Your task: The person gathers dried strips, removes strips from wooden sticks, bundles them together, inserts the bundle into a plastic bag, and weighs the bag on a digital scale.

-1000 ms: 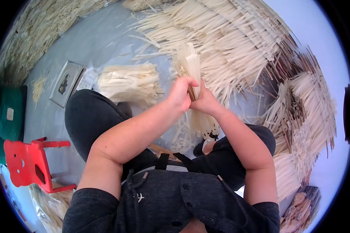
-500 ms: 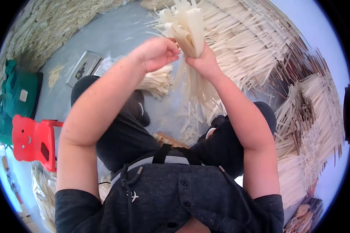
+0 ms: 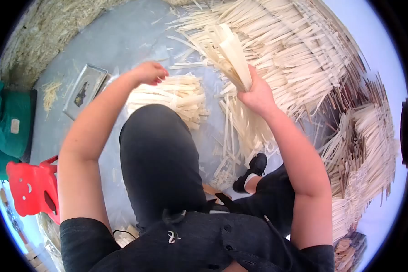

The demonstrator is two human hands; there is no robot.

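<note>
My right hand (image 3: 259, 94) is wrapped round a bundle of pale, flat, thin strips (image 3: 229, 50), bent over in a loop at the top. Loose strips (image 3: 247, 127) hang or lie below that hand, and I cannot tell which belong to the bundle. My left hand (image 3: 150, 73) is away to the left, slightly blurred, with loosely curled fingers apart and nothing visible in them. Just beneath it, a flat stack of similar pale strips (image 3: 181, 97) lies on the grey floor beside my raised knee.
Long pale strips (image 3: 285, 54) cover the floor at the upper right, with another heap (image 3: 371, 140) along the right side. A metal tray (image 3: 86, 88), a green bag (image 3: 13, 122) and a red bear-shaped chair (image 3: 29, 188) stand at the left.
My left hand has moved away from the bundle, left and down towards the stack. My right hand has lowered and shifted right, still holding the strips. My left knee has come up.
</note>
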